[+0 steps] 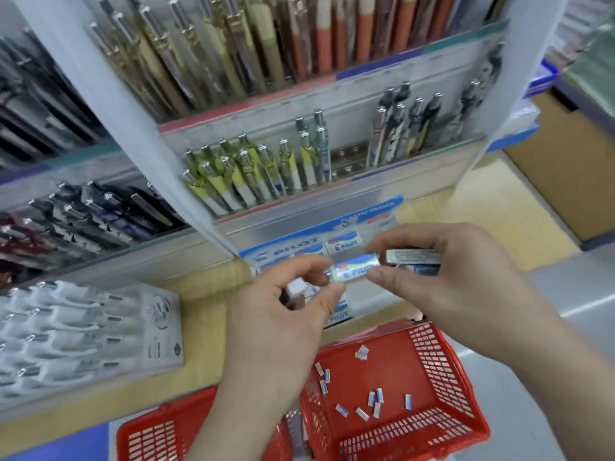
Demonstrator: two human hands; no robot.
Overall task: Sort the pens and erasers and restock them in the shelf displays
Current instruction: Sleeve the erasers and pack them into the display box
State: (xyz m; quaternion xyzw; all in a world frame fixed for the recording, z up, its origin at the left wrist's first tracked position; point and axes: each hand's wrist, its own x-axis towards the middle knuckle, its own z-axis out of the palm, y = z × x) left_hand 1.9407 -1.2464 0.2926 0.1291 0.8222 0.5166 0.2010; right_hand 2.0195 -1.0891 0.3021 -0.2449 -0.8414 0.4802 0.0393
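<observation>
Head view: we pinch the eraser (pixel 355 268) at both ends, left hand (pixel 276 324) on one, right hand (pixel 452 287) on the other, long axis running left to right, right end slightly higher, in front of the eraser box (pixel 283 251); right hand also grips a second eraser (pixel 412 257).

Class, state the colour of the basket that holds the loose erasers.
Red. The head view shows the basket best, with small erasers scattered on its floor.

Your left grip (pixel 276 314) and right grip (pixel 442 281) share an eraser (pixel 354 268) before the eraser box (pixel 286 249) on the bench (pixel 206 294). Pens (pixel 253 174) stand in the shelf (pixel 139 128) behind. A pen tray (pixel 83 334) lies left. Below, the right basket (pixel 459 424) holds loose erasers (pixel 374 399), left of it another basket (pixel 146 437).
</observation>
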